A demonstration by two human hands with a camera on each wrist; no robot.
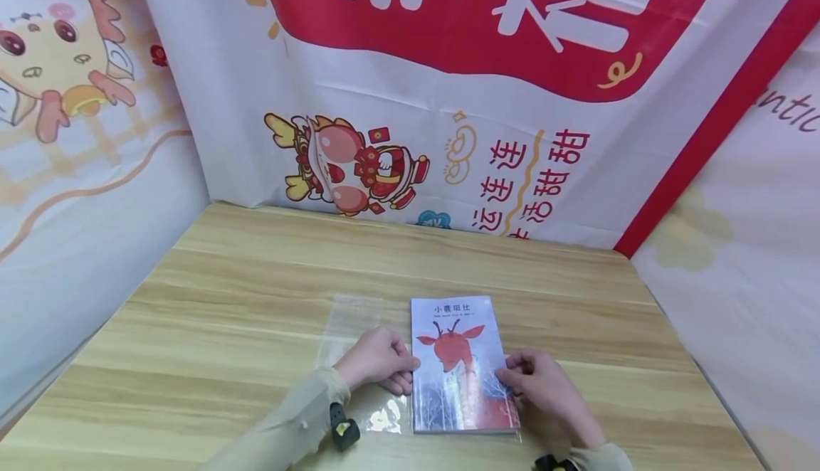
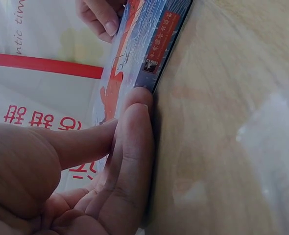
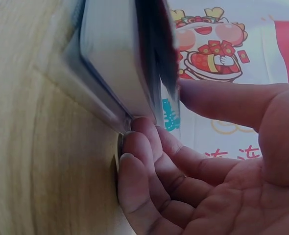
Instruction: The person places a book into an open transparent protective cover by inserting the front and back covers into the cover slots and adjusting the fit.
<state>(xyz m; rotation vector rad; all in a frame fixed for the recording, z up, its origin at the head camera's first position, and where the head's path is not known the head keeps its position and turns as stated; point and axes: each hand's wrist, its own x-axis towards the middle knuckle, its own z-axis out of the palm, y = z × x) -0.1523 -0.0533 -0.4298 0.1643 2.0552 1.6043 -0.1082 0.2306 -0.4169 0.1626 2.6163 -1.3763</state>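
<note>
A paperback book [image 1: 456, 368] with a red deer on its blue-grey cover lies face up on the table. My left hand [image 1: 382, 358] pinches its left edge, thumb on the front cover and fingertips against the spine [image 2: 160, 44] in the left wrist view. At the opposite edge, my right hand [image 1: 543, 383] grips the book, its thumb on the cover and the other fingers by the page block [image 3: 112, 54] in the right wrist view. A clear plastic sheet [image 1: 349, 318] spreads out left of the book; clear film also shows along the book's underside in the right wrist view.
The wood-grain table [image 1: 211, 329] extends around the book on all sides. Printed cloth [image 1: 397, 87] hangs behind it, with more cloth walls to the left and right. A small black device [image 1: 346, 434] is strapped to the left wrist.
</note>
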